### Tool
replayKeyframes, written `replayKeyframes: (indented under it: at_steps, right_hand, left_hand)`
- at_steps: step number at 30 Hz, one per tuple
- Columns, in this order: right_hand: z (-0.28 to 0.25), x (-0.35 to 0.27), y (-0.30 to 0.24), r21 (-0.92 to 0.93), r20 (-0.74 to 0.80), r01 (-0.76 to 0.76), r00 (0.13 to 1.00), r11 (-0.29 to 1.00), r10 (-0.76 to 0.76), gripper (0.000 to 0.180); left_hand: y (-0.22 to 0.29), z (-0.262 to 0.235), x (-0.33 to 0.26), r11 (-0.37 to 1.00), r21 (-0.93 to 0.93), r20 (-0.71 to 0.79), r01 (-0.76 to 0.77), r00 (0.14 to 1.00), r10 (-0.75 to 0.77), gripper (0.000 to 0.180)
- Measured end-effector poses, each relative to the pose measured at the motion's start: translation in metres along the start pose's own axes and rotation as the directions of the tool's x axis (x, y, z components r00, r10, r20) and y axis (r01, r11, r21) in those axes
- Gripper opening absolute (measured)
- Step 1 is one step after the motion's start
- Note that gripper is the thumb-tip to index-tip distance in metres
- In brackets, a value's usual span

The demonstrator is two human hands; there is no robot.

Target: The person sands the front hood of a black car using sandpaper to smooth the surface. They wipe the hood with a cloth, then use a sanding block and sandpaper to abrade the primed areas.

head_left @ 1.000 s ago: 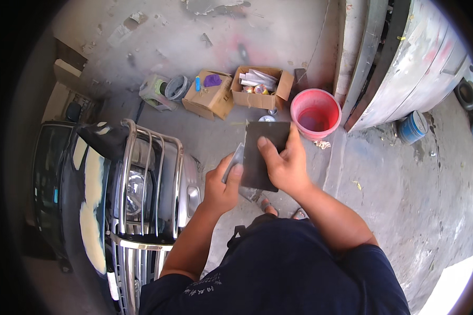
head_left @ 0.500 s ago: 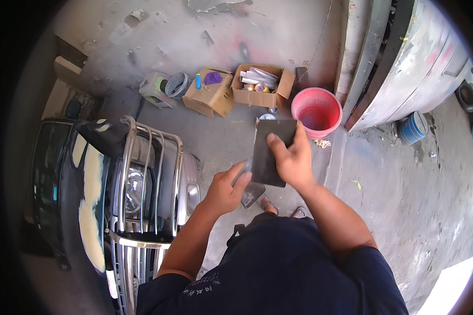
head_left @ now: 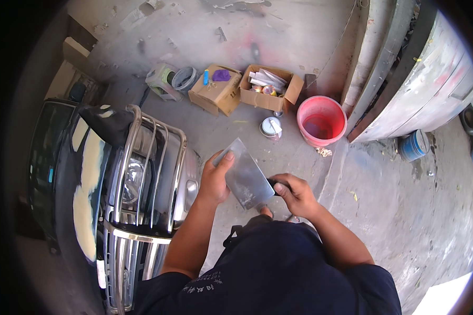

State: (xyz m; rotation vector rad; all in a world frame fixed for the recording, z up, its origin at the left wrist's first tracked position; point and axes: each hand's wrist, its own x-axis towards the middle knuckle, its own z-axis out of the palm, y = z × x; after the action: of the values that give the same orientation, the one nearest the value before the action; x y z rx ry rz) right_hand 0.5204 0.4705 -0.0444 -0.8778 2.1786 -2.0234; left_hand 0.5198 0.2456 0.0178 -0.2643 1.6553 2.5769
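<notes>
My left hand (head_left: 215, 178) grips the left edge of a flat grey metal plate (head_left: 246, 176), thumb on top. At the plate's lower right corner my right hand (head_left: 295, 193) is closed on a small dark tool that touches the plate; most of the tool is hidden in the fist. Both hands hold these in front of my chest, above the concrete floor. Just left of my left arm stands a dark vehicle (head_left: 63, 173) with a chrome bull bar (head_left: 147, 173) and a pale filler patch on its bonnet.
On the floor ahead are a pink bucket (head_left: 321, 121), a small tin with a lid (head_left: 270, 127), two open cardboard boxes (head_left: 270, 86) with supplies, a grey roll and a small stool. A grey metal panel (head_left: 420, 89) leans at right, with a blue can beside it.
The plate was held upright by my right hand; now it is tilted flat, my left hand has taken its left edge, and my right hand has dropped to its lower corner with a dark tool.
</notes>
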Motion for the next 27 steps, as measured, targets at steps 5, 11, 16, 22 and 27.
replayKeyframes:
  at_steps: [5,11,16,22,27]
  right_hand:
    - [-0.034,0.029,0.008,0.243,-0.25,-0.246,0.919,0.938,0.306,0.033]
    - [-0.044,0.082,-0.013,0.417,-0.026,-0.269,0.951,0.868,0.308,0.042]
    - [-0.037,0.005,0.033,0.092,0.11,-0.376,0.924,0.922,0.366,0.041]
    - [-0.045,-0.011,0.009,0.279,-0.099,-0.395,0.895,0.875,0.435,0.027]
    - [-0.045,-0.017,0.012,0.093,-0.047,-0.342,0.937,0.935,0.347,0.013]
  left_hand:
    - [-0.002,0.007,0.002,0.977,-0.064,0.147,0.205,0.97,-0.194,0.023]
    - [-0.029,0.029,0.004,0.934,-0.045,0.313,0.354,0.893,-0.323,0.027]
    - [-0.011,0.016,0.011,0.955,-0.114,0.274,0.272,0.933,-0.233,0.028]
    - [-0.013,0.006,0.017,0.979,0.0,0.178,0.202,0.964,-0.199,0.035]
    - [-0.022,0.026,0.019,0.985,0.086,0.15,0.153,0.975,-0.164,0.028]
